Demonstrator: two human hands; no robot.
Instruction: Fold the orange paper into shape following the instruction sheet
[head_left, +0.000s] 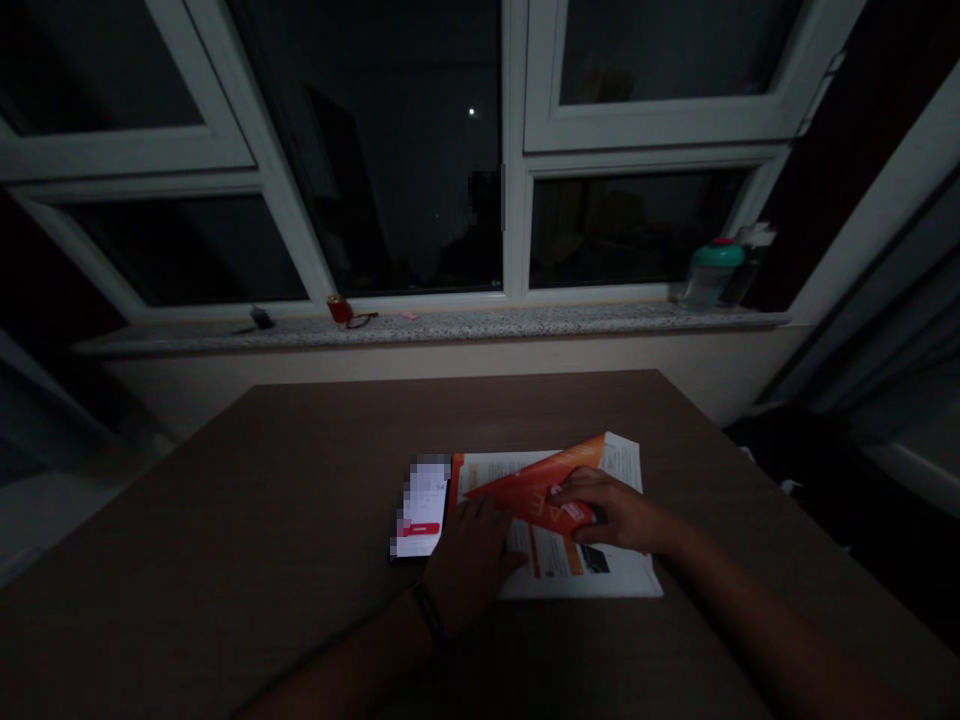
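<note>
A printed booklet (pixel 622 575) with white pages lies on the table. Its orange-red cover page (pixel 536 475) is folded diagonally across the printed sheet beneath. My left hand (pixel 476 550), a dark band at its wrist, rests flat on the booklet's left part, fingers stretched out over the fold's lower left end. From the right, my right hand (pixel 611 510) closes its fingers and thumb round the right part of the orange-red page. Red and white print shows between them. Beside my left hand lies a phone (pixel 424 505) with a lit screen, partly blurred out.
The brown table (pixel 315 470) stands against the wall below a window. On the speckled sill (pixel 480 322) are a small dark item (pixel 261 317), a red item with a cord (pixel 340 309) and a bottle with a teal lid (pixel 709 275). Dark curtains hang at both sides.
</note>
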